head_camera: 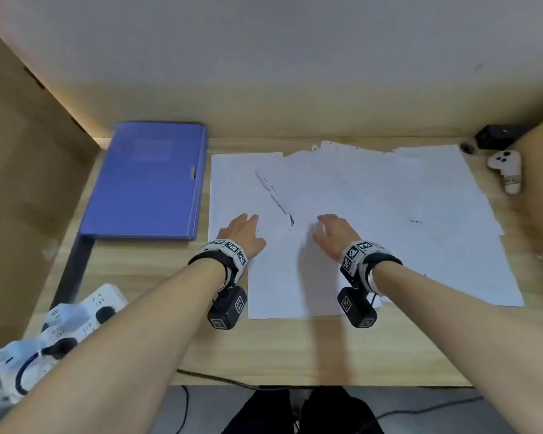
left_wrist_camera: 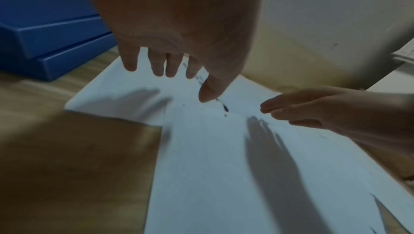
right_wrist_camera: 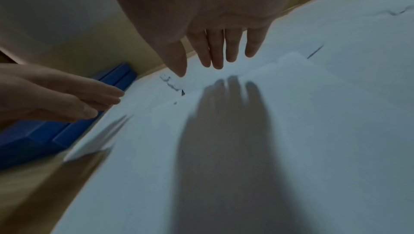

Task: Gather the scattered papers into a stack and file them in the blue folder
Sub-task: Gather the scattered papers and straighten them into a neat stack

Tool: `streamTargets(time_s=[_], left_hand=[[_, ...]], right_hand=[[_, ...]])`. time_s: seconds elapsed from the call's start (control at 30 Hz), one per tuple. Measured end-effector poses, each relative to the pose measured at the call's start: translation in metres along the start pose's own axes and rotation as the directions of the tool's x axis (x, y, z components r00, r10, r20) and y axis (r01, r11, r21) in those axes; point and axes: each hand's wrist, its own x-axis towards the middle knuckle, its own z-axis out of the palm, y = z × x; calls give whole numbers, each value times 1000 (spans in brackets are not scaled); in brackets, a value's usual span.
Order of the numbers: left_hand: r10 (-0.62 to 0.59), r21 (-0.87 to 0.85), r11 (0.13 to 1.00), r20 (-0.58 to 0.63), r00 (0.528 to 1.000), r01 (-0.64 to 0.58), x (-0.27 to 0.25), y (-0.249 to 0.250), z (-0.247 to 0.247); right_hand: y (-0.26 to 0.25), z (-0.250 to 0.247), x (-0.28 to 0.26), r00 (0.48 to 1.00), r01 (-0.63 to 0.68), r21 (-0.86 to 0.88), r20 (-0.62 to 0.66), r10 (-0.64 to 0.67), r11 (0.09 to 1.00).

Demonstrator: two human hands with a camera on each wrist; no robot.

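- Your wrist views are dim and blurred; sheet count among the overlapping papers (head_camera: 373, 214) is unclear.
- The blue folder (head_camera: 148, 180) lies closed, just left of them on the table (head_camera: 295, 349).
- Your left hand (head_camera: 243, 234) and right hand (head_camera: 336, 233) hover over them, each grip apart, fingers straight.

Both bare forearms are being stretched forward, side by side, each wrist being wrapped by a marker-covered band with a small camera hung beneath. The left hand (head_camera: 243, 234) is being held palm down, fingers straight and slightly spread. The right hand (head_camera: 334, 233) is being held likewise, fingers extended, nothing being gripped.
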Motion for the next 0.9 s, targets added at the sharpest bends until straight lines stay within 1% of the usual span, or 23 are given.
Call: streamTargets(time_s=[0.03,0.17,0.27,0.4,0.53,0.6,0.67,0.77,0.9], left_hand=[[-22,10,1000,29,999,21,-2,-5,3],[-47,38,998,55,997,44,-3,-27,18],[-29,94,995,23,999,26,-2,-35,21],[-12,153,988,19,1000,9,4,-31,17],[-40,175,984,37,999,33,16,-25,12],[-53,207,977,47,997,42,22,-21,8],[-81,230,971,46,996,69,29,-14,0],[-115,259,960,28,993,104,42,-2,-12],[-49,207,977,-44,998,57,62,14,-16]], right_hand=[[1,4,1,1000,2,-16,11,-2,1000],[6,19,14,999,43,-93,37,-40,995],[10,26,25,999,49,-142,17,-47,989],[13,29,32,997,69,-225,-14,-74,972],[15,27,33,994,108,-255,6,-110,961],[19,21,34,993,118,-218,-1,-121,969],[26,10,36,996,86,-130,-26,-90,988],[43,-14,43,996,0,5,-86,1,1000],[68,-48,57,971,-131,148,-179,157,980]])
